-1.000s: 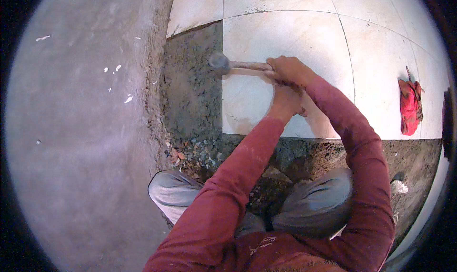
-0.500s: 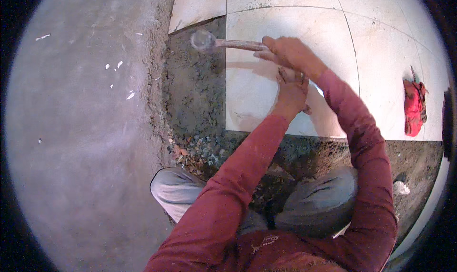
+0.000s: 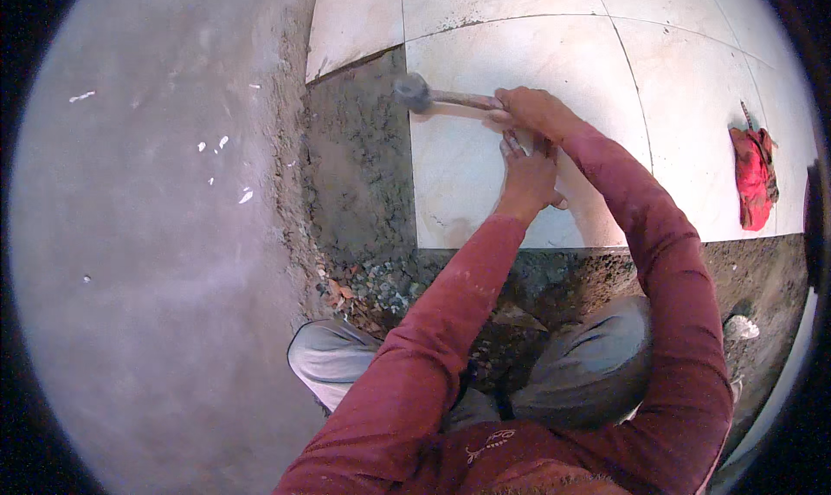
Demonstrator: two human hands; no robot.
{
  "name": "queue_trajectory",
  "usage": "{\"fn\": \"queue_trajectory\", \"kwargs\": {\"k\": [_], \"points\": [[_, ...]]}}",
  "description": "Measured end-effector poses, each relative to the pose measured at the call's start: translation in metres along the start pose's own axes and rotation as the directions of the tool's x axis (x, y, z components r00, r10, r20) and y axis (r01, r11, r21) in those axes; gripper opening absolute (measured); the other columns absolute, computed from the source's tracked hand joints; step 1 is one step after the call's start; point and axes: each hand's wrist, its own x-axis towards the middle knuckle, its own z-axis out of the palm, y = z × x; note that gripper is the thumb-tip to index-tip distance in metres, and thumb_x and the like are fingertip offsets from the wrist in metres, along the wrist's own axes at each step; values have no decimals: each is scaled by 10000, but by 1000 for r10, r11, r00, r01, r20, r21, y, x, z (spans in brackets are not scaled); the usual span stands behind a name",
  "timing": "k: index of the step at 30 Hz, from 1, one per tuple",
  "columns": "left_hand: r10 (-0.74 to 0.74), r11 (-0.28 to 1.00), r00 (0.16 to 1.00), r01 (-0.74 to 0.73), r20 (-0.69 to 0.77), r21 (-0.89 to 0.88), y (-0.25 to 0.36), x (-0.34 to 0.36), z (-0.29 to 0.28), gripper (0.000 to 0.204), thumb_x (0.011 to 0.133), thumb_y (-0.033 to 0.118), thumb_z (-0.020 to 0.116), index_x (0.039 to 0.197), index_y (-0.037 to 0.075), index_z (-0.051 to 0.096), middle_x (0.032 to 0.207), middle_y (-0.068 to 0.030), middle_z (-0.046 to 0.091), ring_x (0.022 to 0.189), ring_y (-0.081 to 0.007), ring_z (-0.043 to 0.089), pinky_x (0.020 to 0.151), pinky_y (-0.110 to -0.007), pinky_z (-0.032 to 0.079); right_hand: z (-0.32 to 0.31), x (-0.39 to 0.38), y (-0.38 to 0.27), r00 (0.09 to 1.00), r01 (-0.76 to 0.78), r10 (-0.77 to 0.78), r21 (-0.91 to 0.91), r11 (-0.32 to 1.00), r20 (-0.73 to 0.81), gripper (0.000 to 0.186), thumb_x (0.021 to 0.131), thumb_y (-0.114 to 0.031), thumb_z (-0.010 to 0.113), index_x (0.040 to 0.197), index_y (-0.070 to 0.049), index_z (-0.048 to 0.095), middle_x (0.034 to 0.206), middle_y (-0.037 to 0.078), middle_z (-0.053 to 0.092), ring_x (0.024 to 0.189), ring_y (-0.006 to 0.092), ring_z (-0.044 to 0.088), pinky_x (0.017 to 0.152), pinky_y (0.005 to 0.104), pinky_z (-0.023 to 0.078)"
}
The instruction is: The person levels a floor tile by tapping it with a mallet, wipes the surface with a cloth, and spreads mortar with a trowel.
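My right hand (image 3: 532, 110) grips the wooden handle of a grey-headed mallet (image 3: 414, 94). The head is at the left edge of a large pale square tile (image 3: 467, 192), beside a bare patch of wet grey mortar (image 3: 359, 162). My left hand (image 3: 528, 175) lies on that tile just below my right hand, its fingers apart and pointing up the picture. The two wrists are close, with the right forearm angled in from the right. Whether the mallet head touches the tile is hard to tell.
Further pale tiles (image 3: 511, 2) extend behind and right. A red cloth bundle (image 3: 753, 183) with a thin rod lies on the tiles at right. Rubble (image 3: 363, 287) fills the strip by my legs. Grey concrete floor (image 3: 147, 235) with white scraps is at left, a pale lump (image 3: 742, 327) lower right.
My right hand and the mallet rose up the picture by the middle frame, then came down toward the tile's edge, ending slightly higher than at first. My left hand stays on the tile.
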Motion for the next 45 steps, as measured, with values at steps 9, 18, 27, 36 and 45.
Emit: {"fn": "queue_trajectory", "kwargs": {"k": [9, 18, 27, 36, 45], "points": [[-9, 999, 1000, 9, 3, -43, -1, -3, -4, 1366, 581, 574, 924, 1639, 45, 242, 1686, -284, 195, 1428, -743, 136, 1177, -782, 84, -4, -14, 14, 993, -92, 93, 24, 995, -71, 553, 1022, -602, 521, 1124, -64, 601, 888, 237, 706, 867, 443, 702, 755, 536, 541], [21, 1000, 999, -21, -37, -2, -12, 3, 10, 1457, 566, 627, 913, 1666, 66, 140, 1719, -272, 71, 1417, -748, 157, 1166, -786, 112, -92, -162, 25, 831, 28, 140, 292, 956, -539, 543, 1043, -526, 534, 1246, -33, 639, 1060, 232, 720, 996, 406, 704, 901, 452, 535], [-63, 996, 990, 53, 127, 75, 4, 16, -34, 1403, 662, 592, 910, 1672, 91, 76, 1734, -233, 9, 1433, -744, 109, 1200, -733, 165, -162, -324, 25, 764, -375, 369, 102, 922, -529, 576, 1031, -520, 597, 1314, -19, 611, 982, 161, 709, 972, 235, 694, 890, 383, 524], [-26, 998, 991, 18, 133, 60, -2, 19, -22, 1437, 630, 604, 919, 1673, 101, 69, 1730, -244, 18, 1436, -736, 125, 1196, -742, 167, -73, -340, 67, 798, -574, 547, -42, 818, -252, 540, 1036, -576, 532, 1190, -61, 587, 812, 250, 672, 805, 416, 703, 730, 496, 532], [-54, 997, 993, 48, 109, 59, -1, 9, -22, 1420, 632, 637, 899, 1674, 105, 95, 1731, -241, 28, 1451, -726, 84, 1220, -716, 114, -25, -450, -11, 212, -378, 928, 850, 367, -307, 368, 1051, -485, 592, 1027, -118, 570, 702, -48, 466, 542, 48, 436, 460, 243, 344]]}}
